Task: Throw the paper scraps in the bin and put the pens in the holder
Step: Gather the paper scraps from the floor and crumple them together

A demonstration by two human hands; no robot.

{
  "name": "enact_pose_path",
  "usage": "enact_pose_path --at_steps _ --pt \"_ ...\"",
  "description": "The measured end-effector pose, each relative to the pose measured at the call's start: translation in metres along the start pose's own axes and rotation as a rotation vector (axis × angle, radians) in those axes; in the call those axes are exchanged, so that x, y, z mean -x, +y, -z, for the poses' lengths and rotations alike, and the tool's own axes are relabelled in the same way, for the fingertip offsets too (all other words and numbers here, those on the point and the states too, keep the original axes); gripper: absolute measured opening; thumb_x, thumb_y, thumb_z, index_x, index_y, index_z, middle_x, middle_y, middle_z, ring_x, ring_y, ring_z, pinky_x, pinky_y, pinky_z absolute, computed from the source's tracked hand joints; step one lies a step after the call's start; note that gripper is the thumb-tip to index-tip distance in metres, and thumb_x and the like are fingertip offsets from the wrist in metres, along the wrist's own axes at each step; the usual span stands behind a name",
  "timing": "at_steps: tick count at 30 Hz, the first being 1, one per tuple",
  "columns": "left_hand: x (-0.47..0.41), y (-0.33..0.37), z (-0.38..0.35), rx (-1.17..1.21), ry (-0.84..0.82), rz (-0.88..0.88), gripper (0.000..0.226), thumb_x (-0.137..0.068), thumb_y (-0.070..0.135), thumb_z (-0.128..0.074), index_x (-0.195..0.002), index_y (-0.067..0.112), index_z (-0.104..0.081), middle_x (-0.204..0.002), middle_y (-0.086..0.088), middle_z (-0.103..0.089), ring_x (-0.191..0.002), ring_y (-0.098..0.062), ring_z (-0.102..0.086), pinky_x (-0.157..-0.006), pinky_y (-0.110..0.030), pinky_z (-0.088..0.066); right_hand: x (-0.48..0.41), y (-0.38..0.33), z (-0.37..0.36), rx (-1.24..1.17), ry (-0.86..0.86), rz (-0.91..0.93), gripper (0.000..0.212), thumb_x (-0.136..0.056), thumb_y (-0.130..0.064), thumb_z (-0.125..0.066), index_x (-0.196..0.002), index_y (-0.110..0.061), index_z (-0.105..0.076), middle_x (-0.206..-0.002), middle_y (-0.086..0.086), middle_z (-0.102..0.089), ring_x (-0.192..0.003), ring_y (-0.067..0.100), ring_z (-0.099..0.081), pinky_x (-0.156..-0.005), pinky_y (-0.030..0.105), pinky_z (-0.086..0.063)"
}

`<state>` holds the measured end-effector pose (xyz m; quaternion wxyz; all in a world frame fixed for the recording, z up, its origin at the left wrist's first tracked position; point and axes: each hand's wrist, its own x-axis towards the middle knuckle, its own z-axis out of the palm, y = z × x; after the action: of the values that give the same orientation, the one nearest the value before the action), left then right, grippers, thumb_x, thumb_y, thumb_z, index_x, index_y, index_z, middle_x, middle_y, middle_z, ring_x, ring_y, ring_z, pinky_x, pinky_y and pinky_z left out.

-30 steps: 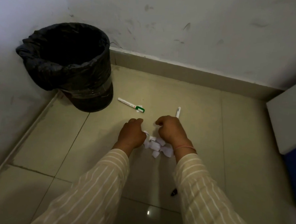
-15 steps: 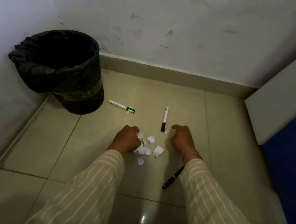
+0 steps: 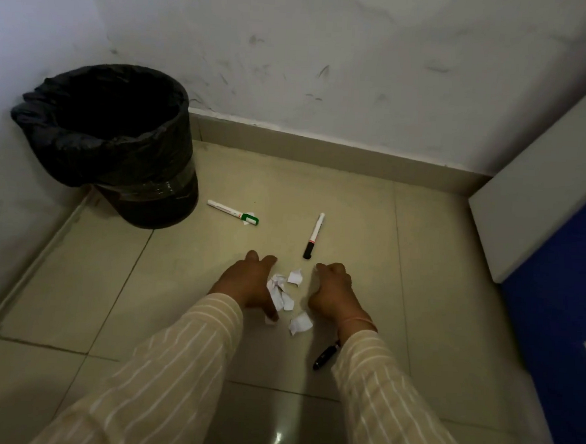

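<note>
Paper scraps (image 3: 285,295) lay on the tiled floor (image 3: 435,282) between the left hand (image 3: 248,282), its grip wide against them, and the right hand (image 3: 332,289), loosely curled; three pens lay nearby, the lined bin (image 3: 117,149) well apart.

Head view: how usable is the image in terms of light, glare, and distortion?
Head view: dim overall; the bin interior reads as solid black; a small glare spot on the floor tile; wide-angle bending shows along the skirting; paper scraps and both hands stay legible.
</note>
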<state>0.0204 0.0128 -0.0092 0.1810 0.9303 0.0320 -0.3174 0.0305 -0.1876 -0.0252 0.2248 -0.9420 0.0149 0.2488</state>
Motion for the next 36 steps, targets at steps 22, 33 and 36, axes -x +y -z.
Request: enact_pose_path --at_steps 22,33,36 --pt "-0.012 -0.01 0.017 0.245 0.046 0.048 0.099 -0.068 0.026 -0.09 -0.155 0.023 -0.043 -0.155 -0.005 -0.051 -0.138 -0.027 -0.053 -0.106 -0.036 -0.05 -0.044 -0.054 0.008 -0.121 0.175 0.194 0.044 -0.081 -0.002 -0.058 -0.119 -0.016 -0.074 -0.127 0.014 -0.07 -0.12 0.034 -0.065 -0.11 0.035 -0.048" --pt "-0.01 -0.045 0.047 0.282 0.13 0.113 0.066 -0.08 0.034 -0.082 -0.141 0.021 -0.06 -0.139 -0.006 -0.063 -0.124 -0.025 -0.061 -0.102 -0.035 -0.051 -0.11 -0.135 -0.031 0.26 0.134 0.537 0.038 -0.092 -0.017 -0.061 -0.129 -0.011 -0.058 -0.12 0.019 -0.066 -0.107 0.04 -0.066 -0.085 0.043 -0.058" --pt "-0.01 -0.054 0.048 0.303 0.145 0.126 0.069 -0.079 0.039 -0.082 -0.142 0.024 -0.059 -0.142 -0.003 -0.062 -0.128 -0.022 -0.06 -0.104 -0.032 -0.049 -0.108 -0.13 -0.041 0.255 0.237 0.53 0.023 -0.098 -0.019 -0.054 -0.113 -0.013 -0.07 -0.104 0.016 -0.066 -0.091 0.035 -0.067 -0.074 0.036 -0.052"
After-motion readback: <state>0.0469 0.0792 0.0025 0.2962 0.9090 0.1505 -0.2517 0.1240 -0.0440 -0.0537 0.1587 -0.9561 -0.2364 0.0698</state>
